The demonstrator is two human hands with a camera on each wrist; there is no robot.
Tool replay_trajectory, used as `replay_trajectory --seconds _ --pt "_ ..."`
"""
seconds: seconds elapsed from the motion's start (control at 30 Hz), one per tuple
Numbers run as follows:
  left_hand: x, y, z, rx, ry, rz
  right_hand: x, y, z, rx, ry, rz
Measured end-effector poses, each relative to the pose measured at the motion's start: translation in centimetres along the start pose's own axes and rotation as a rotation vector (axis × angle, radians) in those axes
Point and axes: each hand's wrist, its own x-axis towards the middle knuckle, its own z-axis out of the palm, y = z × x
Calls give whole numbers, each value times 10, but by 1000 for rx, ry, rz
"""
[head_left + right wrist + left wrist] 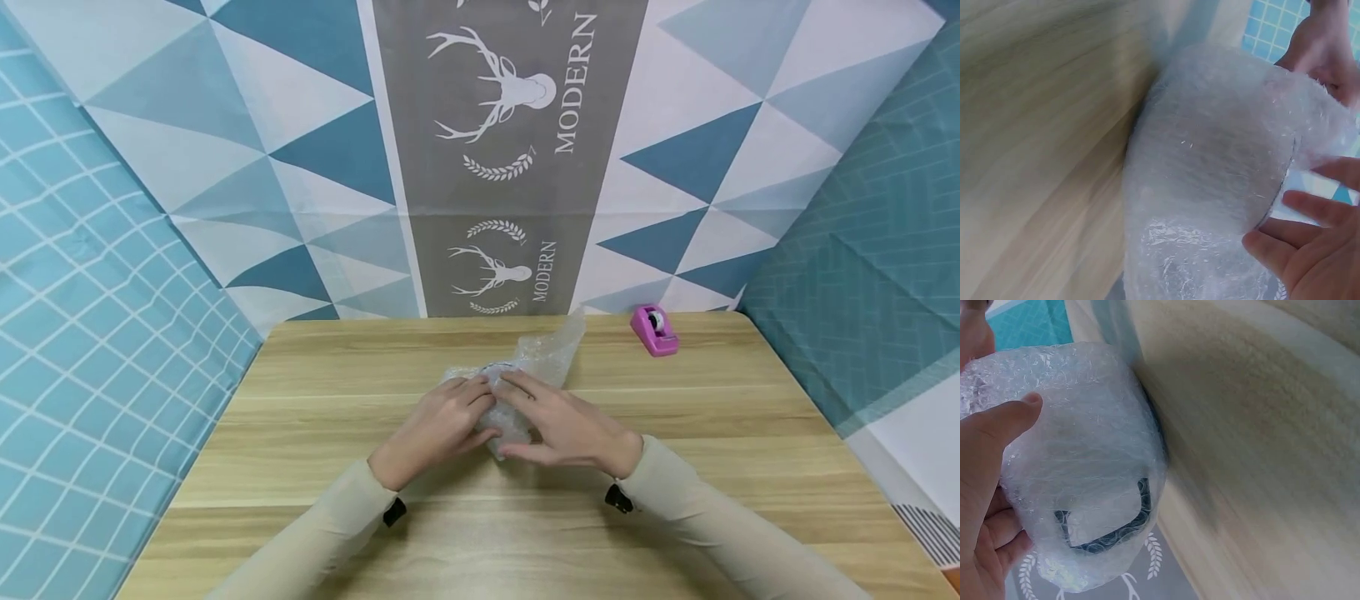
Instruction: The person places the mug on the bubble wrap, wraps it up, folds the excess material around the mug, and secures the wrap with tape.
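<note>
A rounded pale item in bubble wrap stands on the table between both hands. Through the wrap in the left wrist view shows a dark angular line on it. My left hand holds its left side, thumb laid on the near face and fingers bent around the far side. Fairly straight fingers of my right hand rest on the upper right of the wrapped item, fingertips right at a dark-edged rim. A loose flap of bubble wrap sticks up at the back right.
A pink tape dispenser with a roll sits near the back right edge of the wooden table. Patterned cloth hangs behind, and blue cloths line the sides.
</note>
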Motion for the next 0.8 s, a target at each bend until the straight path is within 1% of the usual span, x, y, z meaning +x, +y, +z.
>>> replay_trajectory --seconds 0.1,0.23,0.37,0.47,0.6,0.67,0.73,0.8 --pt "0 0 0 -2 -7 7 -1 1 0 -46 -37 24" --pt "-3 -2 1 -66 -12 1 -2 4 0 -103 -58 38" --pt "-6 -6 3 -151 -16 -3 -2 8 1 -135 -67 4" --pt "-7 -8 5 -180 -33 22 -1 11 1 -162 -74 -26" --pt "-5 -7 8 -141 -45 59 0 13 2 -186 -79 -38" --pt "-4 -6 8 -106 -34 70 0 13 3 -181 -73 -33" --pt "-3 -6 8 -73 -11 82 0 12 4 -151 -53 -26" --pt "-2 -7 6 -64 -1 87 0 11 6 -103 -25 -18"
